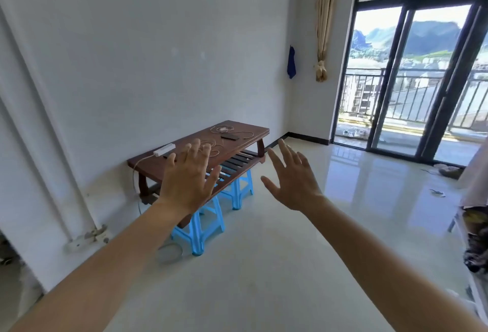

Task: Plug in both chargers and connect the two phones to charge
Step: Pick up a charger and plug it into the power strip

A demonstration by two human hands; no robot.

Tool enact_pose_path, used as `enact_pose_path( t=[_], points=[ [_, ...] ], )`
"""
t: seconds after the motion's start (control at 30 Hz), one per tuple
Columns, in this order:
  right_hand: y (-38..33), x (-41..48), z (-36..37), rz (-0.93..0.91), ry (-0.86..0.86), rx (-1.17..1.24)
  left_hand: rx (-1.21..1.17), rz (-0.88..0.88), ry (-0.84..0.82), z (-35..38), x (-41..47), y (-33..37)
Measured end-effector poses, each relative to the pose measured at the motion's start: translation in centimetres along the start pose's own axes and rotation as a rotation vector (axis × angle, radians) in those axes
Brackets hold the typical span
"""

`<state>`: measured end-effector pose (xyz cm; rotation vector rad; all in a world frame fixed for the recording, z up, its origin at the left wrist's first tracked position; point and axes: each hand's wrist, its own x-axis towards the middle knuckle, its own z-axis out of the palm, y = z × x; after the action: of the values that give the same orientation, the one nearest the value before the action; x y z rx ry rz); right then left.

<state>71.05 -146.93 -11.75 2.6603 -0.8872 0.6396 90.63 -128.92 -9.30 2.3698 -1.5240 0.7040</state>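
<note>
A low dark wooden table [245, 131] stands against the white wall ahead. On it lie a white power strip [164, 149], a dark phone [230, 137], a white charger [224, 129] and thin tangled cables [239, 134]. A second dark object lies partly hidden behind my left hand. My left hand [188, 178] is raised in front of the table's near end, fingers spread, holding nothing. My right hand [291, 179] is raised to the right of the table, also spread and holding nothing. Both hands are well short of the table.
Two blue plastic stools [203, 228] stand under the table's front edge. A round white disc [169, 252] lies on the floor by them. The power strip's cord hangs down the table's left end. Glass balcony doors [412, 80] are at the right, and pale tiled floor spreads between.
</note>
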Motion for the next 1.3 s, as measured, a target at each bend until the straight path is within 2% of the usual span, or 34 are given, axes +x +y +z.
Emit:
enact_pose_path(
  t=[0.17, 0.33, 0.57, 0.8, 1.0, 1.3],
  points=[
    [-0.2, 12.3, 9.4, -0.06, -0.027, 0.012, -0.032, -0.043, -0.013, 9.9, 10.2, -5.7],
    [1.6, 23.2, 17.0, -0.077, -0.109, 0.001, -0.026, -0.083, -0.112, 18.1, 21.8, -10.8],
    [6.9, 36.7, 26.8, -0.034, -0.125, 0.054, -0.032, -0.096, -0.177, 28.5, 37.0, -13.9],
    [10.2, 53.5, 40.5, -0.07, -0.134, 0.204, 0.015, -0.166, -0.229, 40.7, 50.2, -17.5],
    [7.5, 67.7, 50.2, -0.258, -0.236, 0.247, 0.092, -0.258, -0.295, 46.6, 58.0, -23.7],
    [-1.2, 80.8, 63.3, -0.524, -0.36, 0.337, 0.137, -0.527, -0.375, 56.6, 60.2, -35.5]
  ],
)
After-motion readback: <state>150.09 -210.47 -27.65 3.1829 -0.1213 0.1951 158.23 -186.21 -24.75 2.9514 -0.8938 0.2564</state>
